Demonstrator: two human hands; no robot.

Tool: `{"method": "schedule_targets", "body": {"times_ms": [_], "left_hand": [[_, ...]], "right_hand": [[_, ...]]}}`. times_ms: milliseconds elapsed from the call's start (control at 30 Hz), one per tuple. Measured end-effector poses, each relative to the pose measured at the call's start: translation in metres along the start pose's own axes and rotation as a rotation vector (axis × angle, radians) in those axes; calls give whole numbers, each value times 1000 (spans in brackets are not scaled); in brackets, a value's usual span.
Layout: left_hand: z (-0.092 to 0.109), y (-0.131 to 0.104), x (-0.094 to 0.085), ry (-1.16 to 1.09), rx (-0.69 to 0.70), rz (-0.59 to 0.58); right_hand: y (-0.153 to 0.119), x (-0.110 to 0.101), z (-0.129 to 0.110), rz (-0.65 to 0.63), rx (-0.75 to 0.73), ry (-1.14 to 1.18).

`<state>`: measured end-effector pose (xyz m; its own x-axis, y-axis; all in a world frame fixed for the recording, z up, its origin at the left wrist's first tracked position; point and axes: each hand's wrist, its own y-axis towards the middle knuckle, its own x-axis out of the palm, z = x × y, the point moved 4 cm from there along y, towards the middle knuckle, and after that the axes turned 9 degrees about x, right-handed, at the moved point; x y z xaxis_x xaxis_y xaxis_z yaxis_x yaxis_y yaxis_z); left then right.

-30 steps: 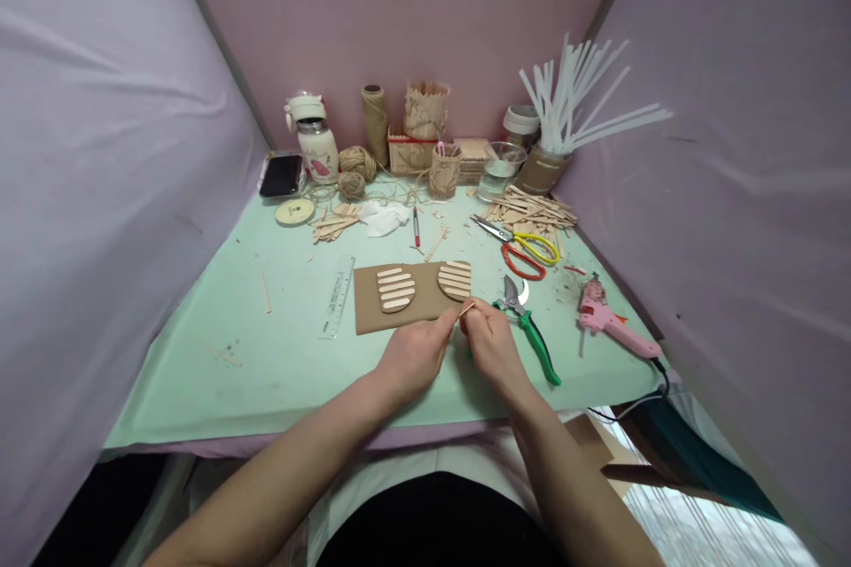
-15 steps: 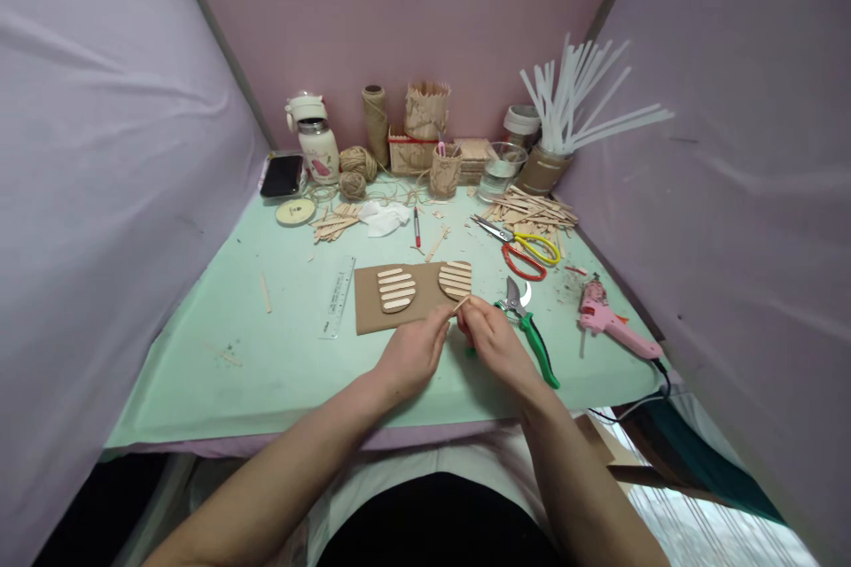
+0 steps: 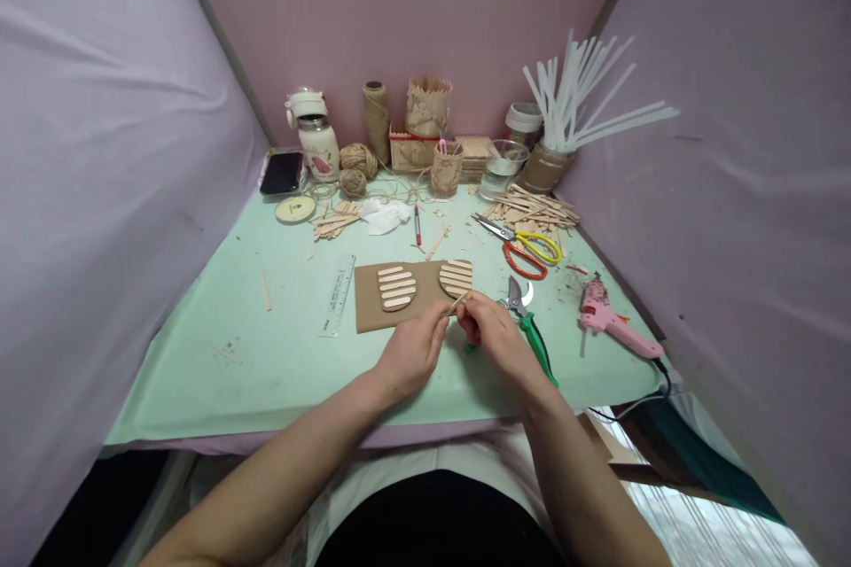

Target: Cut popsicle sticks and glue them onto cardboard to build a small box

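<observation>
Between my two hands is a thin wooden craft stick [image 3: 457, 303], held just past the near edge of a brown cardboard sheet [image 3: 369, 306]. My left hand [image 3: 413, 353] is closed, pinching the stick's left end. My right hand [image 3: 490, 325] is closed too, with its fingers at the right end. Two rounded cardboard pieces striped with light sticks lie on the sheet: the left piece [image 3: 397, 288] shows whole, while the right piece [image 3: 456, 277] is partly covered by my right hand. Green-handled pruning shears [image 3: 537, 345] lie partly behind that hand.
To the right are scissors [image 3: 525, 246] with red and yellow handles and a pink glue gun [image 3: 618, 328]. A clear ruler [image 3: 338, 297] lies left of the cardboard. Behind are a pile of sticks [image 3: 532, 211], a red pen [image 3: 417, 226], a water cup [image 3: 500, 173] and twine balls [image 3: 357, 161].
My right hand has shifted slightly and its fingers have curled at the stick. The left hand keeps almost the same place.
</observation>
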<state>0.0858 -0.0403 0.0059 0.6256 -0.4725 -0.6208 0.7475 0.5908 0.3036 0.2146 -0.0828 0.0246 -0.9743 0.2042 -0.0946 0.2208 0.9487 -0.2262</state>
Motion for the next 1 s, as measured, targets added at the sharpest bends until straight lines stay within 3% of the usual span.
{"method": "schedule_targets", "body": {"times_ms": [167,367,533,667,767,867,1000], "left_hand": [[-1,0,2,132,-17,-29],[-2,-1,4,237,58,-48],[-1,0,-4,-146,-8,129],[0,2,-5,-513,-136,108],[1,4,-6,-661,-146,98],[1,5,-6,-753,-142,79],[1,6,-6,-826,-135,88]], "right_hand": [[3,-2,3,42,-4,-7],[4,9,8,1,134,292],[0,11,3,-11,120,326],[-2,-5,1,191,-50,86],[-2,-10,0,280,-152,-50],[1,-7,1,237,-145,-11],[0,2,3,56,-73,51]]}}
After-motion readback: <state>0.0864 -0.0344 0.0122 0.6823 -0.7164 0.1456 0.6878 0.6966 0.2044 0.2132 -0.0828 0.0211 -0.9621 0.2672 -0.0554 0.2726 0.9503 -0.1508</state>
